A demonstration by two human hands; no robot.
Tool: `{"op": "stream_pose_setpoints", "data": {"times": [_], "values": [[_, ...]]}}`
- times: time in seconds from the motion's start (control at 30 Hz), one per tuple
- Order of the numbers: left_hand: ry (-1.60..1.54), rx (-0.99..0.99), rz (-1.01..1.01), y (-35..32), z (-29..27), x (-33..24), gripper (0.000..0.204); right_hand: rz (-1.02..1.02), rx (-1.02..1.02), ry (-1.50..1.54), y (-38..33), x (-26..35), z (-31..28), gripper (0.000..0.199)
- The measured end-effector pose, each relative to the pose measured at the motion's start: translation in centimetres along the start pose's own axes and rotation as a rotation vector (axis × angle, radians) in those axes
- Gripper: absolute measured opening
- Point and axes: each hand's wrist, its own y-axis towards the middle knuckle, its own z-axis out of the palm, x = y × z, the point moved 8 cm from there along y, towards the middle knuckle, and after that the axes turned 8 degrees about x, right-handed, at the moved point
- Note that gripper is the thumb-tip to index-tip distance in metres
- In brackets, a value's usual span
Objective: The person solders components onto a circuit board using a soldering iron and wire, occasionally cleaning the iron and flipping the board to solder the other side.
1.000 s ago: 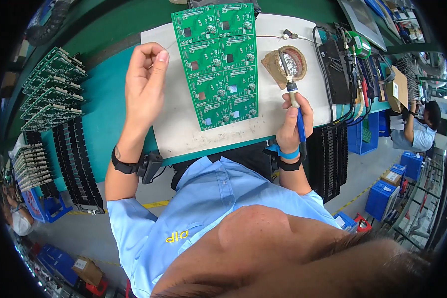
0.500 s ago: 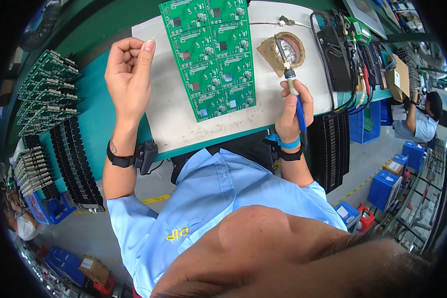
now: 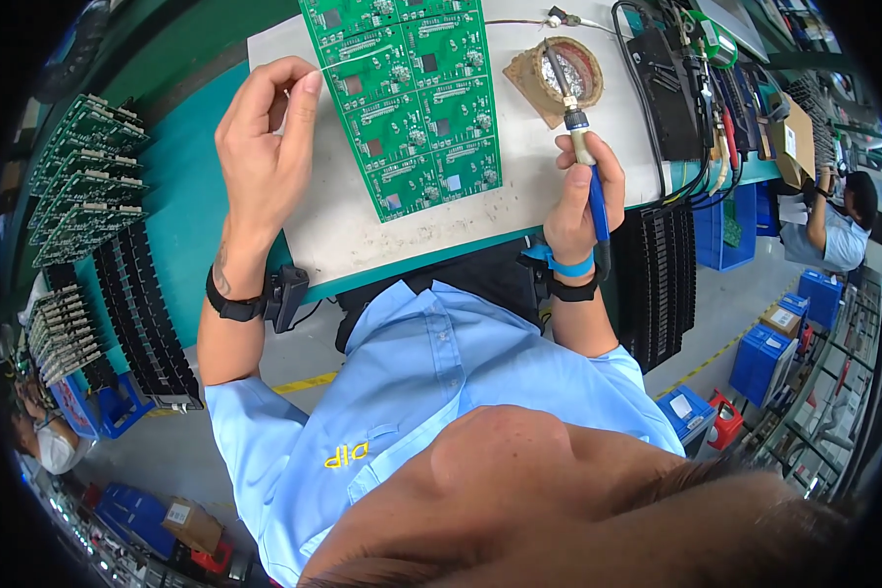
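A: On the counter [image 3: 402, 235], the green circuit board panel [image 3: 407, 98] lies flat between the hands. Left hand [image 3: 265, 147] pinches solder wire [image 3: 348, 61] over its upper edge.

B: Right hand [image 3: 583, 191] grips the soldering iron [image 3: 580, 147], tip in the cleaning pad [image 3: 556, 73]. Advise wiping clean, then steadying both wrists.

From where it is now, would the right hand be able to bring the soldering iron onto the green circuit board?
Probably yes: the right hand holds the soldering iron just beside the green circuit board, with only bare white mat between them.
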Motion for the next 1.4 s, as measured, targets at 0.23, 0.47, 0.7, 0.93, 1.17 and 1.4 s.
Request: {"op": "stream_pose_setpoints", "data": {"times": [0.23, 0.47, 0.7, 0.93, 1.17, 1.4], "values": [[0.408, 0.071, 0.454, -0.1, 2.0, -4.9, 0.006, -0.009, -0.024, -0.005, 0.0, 0.1, 0.0, 0.038], [0.234, 0.171, 0.229, 0.4, 3.7, -5.1, 0.009, -0.031, -0.019, 0.030, 0.1, 0.3, 0.1, 0.039], [0.294, 0.081, 0.308, 0.0, 4.0, -5.3, 0.008, -0.264, 0.018, -0.036, 0.4, 1.3, -0.1, 0.039], [0.314, 0.024, 0.291, -1.1, 2.5, -4.3, 0.007, -0.327, 0.090, 0.010, 1.1, 3.8, 0.6, 0.029], [0.293, -0.004, 0.308, -1.3, 2.4, -4.2, 0.009, -0.301, 0.222, 0.009, 1.5, 5.0, 2.8, 0.028], [0.283, 0.002, 0.309, -1.3, 2.6, -4.2, 0.010, -0.295, 0.223, 0.004, 1.5, 4.6, 3.2, 0.026]]}}
